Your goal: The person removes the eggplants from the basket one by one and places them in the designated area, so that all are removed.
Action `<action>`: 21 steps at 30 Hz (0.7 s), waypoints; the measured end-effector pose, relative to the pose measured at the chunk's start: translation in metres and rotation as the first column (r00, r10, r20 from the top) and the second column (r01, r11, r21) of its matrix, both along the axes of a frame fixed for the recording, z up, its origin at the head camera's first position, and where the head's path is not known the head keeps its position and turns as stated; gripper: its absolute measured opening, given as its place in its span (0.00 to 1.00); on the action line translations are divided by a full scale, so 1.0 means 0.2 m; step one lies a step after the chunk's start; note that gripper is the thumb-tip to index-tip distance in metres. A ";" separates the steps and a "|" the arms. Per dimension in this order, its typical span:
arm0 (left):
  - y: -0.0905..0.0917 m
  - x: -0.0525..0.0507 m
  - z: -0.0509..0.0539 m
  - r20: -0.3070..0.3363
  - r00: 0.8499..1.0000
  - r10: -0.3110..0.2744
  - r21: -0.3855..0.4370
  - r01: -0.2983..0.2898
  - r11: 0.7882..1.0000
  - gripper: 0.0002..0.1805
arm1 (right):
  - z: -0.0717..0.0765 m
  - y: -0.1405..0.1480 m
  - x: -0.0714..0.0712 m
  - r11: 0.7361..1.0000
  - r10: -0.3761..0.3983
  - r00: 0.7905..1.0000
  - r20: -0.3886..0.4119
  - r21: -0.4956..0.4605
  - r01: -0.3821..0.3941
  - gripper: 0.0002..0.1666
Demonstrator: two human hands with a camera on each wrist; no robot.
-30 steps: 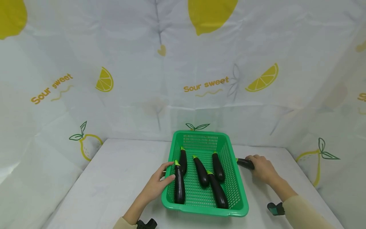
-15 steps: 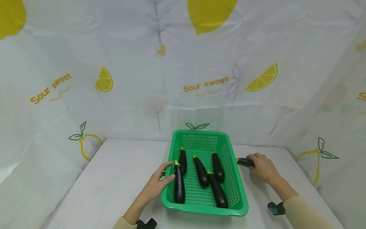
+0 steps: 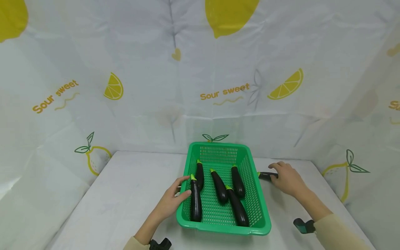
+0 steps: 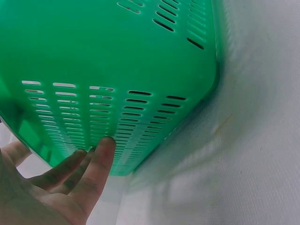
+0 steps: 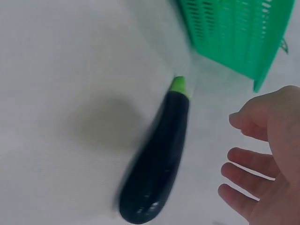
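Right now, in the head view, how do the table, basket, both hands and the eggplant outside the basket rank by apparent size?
Largest to smallest:
1. Table
2. Basket
3. Left hand and right hand: too alike to rank
4. Outside eggplant, partly hidden

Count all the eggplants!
6. The green basket holds five: far-left eggplant, near-left eggplant, middle eggplant, far-right eggplant, near-right eggplant. The last eggplant lies on the white table, right of the basket.
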State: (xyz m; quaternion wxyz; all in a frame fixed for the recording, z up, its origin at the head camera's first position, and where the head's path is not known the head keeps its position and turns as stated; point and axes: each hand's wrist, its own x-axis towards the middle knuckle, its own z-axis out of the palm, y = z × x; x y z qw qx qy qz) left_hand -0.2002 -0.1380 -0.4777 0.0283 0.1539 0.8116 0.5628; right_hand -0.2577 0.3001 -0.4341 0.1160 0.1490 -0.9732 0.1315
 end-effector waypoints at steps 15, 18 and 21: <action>0.00 0.00 0.00 -0.014 1.000 0.008 0.003 -0.008 1.000 0.29 | 0.27 -0.16 0.10 0.997 0.029 1.000 0.002 -0.077 -0.029 0.18; 0.00 0.00 0.00 -0.013 1.000 0.007 0.003 -0.007 1.000 0.29 | 0.34 -0.22 0.12 0.996 0.036 0.999 0.002 -0.078 -0.035 0.19; 0.00 0.01 0.00 -0.006 1.000 0.015 0.011 -0.015 1.000 0.29 | 0.39 -0.27 0.13 0.996 0.037 0.999 -0.002 -0.075 -0.037 0.19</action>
